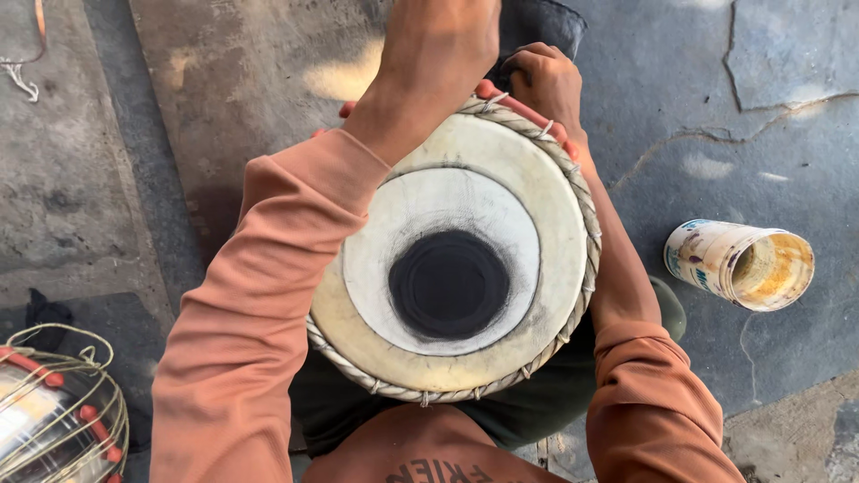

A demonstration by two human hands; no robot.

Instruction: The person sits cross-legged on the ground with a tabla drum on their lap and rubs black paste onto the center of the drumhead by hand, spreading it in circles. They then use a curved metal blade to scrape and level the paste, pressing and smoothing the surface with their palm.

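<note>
**Both hands at the far rim of a hand drum held in the lap**

Head view, looking straight down. A round drum (452, 268) sits upright btw the person's knees, skin face up: pale outer ring, white inner ring, black circular patch near centre. A braided lacing rim (586, 224) runs round the edge. The drum's long axis points up at the camera, so only the head shows; the body is hidden below.

Key relation: both hands work the far edge of the drum, away from the person's chest. The left hand (438, 54) reaches over the far-left rim; wrist and back of hand show, fingers are out of sight past the top edge, so I can't tell if that grip is spread or closed. The right hand (546, 80) is at the far-right rim, fingers curled tight into a fist-like grip on sth at the lacing; exactly what it pinches is too small to make out. Pinkish bits, poss. pegs or straps, poke out just beside it along the rim. Right hand is closer to the rim itself.

On the floor (761, 116), cracked grey concrete: a cylindrical tin (738, 264) lies on its side well right of the drum, open mouth facing right, yellowish inside, worn pale label w/ blue marks. At the lower-left corner, part of a second drum (54, 416), shiny metal shell w/ cord lacing and red pegs.
</note>
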